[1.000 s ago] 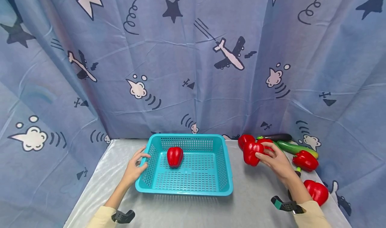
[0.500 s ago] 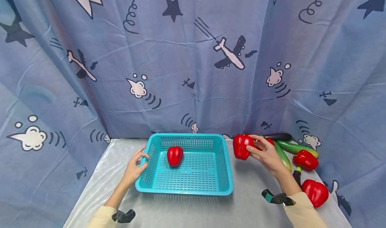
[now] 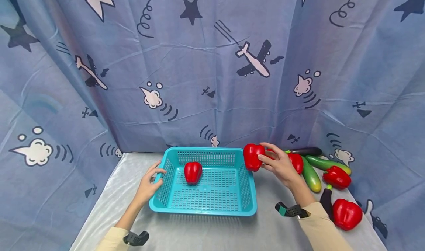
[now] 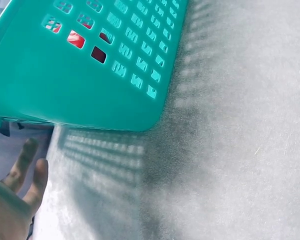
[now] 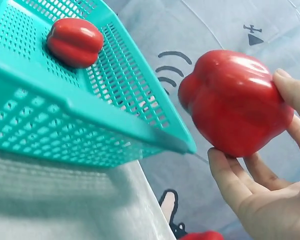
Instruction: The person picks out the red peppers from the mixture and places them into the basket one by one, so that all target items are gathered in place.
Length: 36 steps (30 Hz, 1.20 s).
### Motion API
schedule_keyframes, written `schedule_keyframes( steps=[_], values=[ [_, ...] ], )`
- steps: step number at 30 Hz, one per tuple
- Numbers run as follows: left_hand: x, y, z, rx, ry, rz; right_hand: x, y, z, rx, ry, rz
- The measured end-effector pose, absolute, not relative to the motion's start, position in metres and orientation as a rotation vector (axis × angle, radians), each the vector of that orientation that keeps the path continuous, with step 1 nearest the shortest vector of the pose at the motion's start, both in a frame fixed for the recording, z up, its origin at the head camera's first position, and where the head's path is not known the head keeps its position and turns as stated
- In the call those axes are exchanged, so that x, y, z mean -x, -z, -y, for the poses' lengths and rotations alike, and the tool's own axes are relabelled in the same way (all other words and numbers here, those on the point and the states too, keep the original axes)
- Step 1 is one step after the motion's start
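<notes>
A red bell pepper (image 3: 253,157) is held in my right hand (image 3: 278,164), thumb on one side and fingers on the other. In the right wrist view this bell pepper (image 5: 237,102) hangs in the air by the basket's rim. My left hand (image 3: 149,181) is at the left side of the turquoise basket (image 3: 202,212), fingers spread and loosely bent. The left wrist view shows the left hand's fingers (image 4: 37,185) near the basket wall; whether they touch it I cannot tell. Inside the basket lies another red bell pepper (image 3: 193,172), toward the left.
On the table's right lie more red bell peppers (image 3: 347,214), a green zucchini-like vegetable (image 3: 311,175), another long green one (image 3: 327,163), a dark eggplant (image 3: 305,151) and a smaller eggplant (image 3: 327,201). A patterned blue curtain (image 3: 199,77) hangs behind and at both sides.
My right hand has carried the bell pepper leftward from the vegetables at the right to the basket's right rim. The left hand and the basket have stayed in place.
</notes>
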<state>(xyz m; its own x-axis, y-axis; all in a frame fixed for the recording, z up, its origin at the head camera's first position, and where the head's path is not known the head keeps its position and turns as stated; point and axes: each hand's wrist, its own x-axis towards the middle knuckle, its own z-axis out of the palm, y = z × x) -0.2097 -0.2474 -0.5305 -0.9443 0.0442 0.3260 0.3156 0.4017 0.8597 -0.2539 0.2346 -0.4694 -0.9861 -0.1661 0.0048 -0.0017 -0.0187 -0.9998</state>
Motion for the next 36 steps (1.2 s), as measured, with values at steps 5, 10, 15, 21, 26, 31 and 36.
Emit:
schedule_keyframes(
  steps=[5,10,15,21,26,31,36],
  values=[
    [0.201,0.514,0.243,0.310,1.574,2.432,0.259,0.471,-0.224,0.224,2.161,-2.076],
    [0.201,0.511,0.241,0.312,1.576,2.434,0.262,0.471,-0.212,0.235,2.178,-2.049],
    [0.202,0.513,0.242,0.314,1.587,2.425,0.263,0.471,-0.198,0.244,2.192,-2.006],
    [0.202,0.513,0.242,0.315,1.605,2.417,0.267,0.474,-0.181,0.295,2.171,-2.021],
    [0.203,0.513,0.242,0.316,1.613,2.411,0.270,0.476,-0.168,0.258,2.157,-2.092],
    [0.202,0.513,0.241,0.307,1.609,2.415,0.271,0.479,-0.154,0.240,2.156,-2.115],
    [0.201,0.513,0.242,0.302,1.606,2.421,0.272,0.484,-0.142,0.220,2.165,-2.090]
  ],
)
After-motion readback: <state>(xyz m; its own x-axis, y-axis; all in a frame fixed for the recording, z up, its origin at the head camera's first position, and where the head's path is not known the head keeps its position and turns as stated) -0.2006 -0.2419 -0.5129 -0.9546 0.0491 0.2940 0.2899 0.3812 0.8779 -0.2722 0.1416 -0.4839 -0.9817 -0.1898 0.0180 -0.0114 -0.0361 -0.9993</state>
